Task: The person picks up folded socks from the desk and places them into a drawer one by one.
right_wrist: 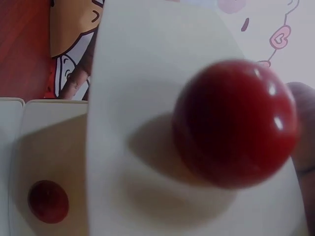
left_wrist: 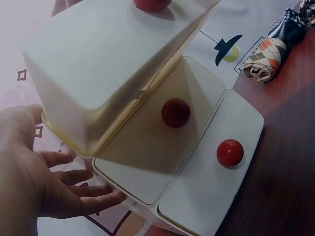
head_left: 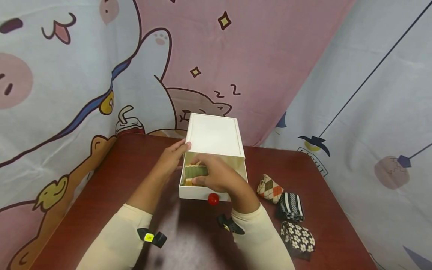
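Observation:
A small white drawer cabinet (head_left: pixel 214 135) stands on a red-brown table (head_left: pixel 111 180), its top drawer (head_left: pixel 194 193) pulled out toward me. My right hand (head_left: pixel 217 176) reaches into that drawer and grips a green rolled sock (head_left: pixel 195 171), thumb below it. A yellowish item (head_left: pixel 189 182) lies under the sock. My left hand (head_left: pixel 173 153) rests with straight fingers against the cabinet's left side; in the left wrist view the left hand (left_wrist: pixel 49 182) lies flat beside the cabinet (left_wrist: pixel 113 64). The drawer's red knob (right_wrist: pixel 236 123) fills the right wrist view.
Three folded socks lie right of the cabinet: an argyle one (head_left: pixel 270 188), a striped one (head_left: pixel 291 206) and a flowered one (head_left: pixel 298 237). Lower drawers show red knobs (left_wrist: pixel 175 112). Cartoon-print cloth (head_left: pixel 67 75) hangs behind and beside the table.

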The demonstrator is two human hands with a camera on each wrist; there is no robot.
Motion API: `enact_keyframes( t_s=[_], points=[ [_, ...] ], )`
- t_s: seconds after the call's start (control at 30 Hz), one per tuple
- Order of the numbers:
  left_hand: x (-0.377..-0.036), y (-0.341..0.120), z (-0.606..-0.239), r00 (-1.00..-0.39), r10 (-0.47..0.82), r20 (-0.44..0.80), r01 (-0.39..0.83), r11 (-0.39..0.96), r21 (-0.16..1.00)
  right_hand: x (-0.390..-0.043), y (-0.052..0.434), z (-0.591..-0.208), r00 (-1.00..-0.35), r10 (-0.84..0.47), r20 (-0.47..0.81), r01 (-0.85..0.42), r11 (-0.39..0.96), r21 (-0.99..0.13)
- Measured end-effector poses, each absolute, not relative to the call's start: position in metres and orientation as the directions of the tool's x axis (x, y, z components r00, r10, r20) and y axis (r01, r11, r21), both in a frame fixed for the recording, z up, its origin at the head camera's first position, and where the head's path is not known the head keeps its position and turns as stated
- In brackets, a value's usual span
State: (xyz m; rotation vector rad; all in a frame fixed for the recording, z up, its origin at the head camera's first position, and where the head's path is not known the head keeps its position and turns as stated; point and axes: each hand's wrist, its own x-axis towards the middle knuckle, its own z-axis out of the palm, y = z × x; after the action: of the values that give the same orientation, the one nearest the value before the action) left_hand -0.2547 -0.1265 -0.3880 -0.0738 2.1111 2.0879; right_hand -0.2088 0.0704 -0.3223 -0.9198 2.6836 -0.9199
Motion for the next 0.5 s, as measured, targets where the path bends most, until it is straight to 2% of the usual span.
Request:
enact_keyframes(
  t_s=[0.17, 0.4, 0.5],
  points=[
    [-0.255, -0.126, -0.389, -0.985, 0.084, -0.151, -0.15, 0.022, 0.988, -0.208, 0.065, -0.323, -0.818, -0.575, -0.023, -0.456, 0.672, -0.583],
    [-0.255, -0.127, -0.389, -0.985, 0.077, -0.154, -0.151, 0.042, 0.988, -0.206, 0.058, -0.32, -0.816, -0.57, -0.095, -0.481, 0.762, -0.434],
    [-0.255, -0.126, -0.389, -0.984, 0.076, -0.159, -0.157, 0.032, 0.987, -0.207, 0.057, -0.319, -0.814, -0.564, -0.135, -0.472, 0.78, -0.411]
  ],
)
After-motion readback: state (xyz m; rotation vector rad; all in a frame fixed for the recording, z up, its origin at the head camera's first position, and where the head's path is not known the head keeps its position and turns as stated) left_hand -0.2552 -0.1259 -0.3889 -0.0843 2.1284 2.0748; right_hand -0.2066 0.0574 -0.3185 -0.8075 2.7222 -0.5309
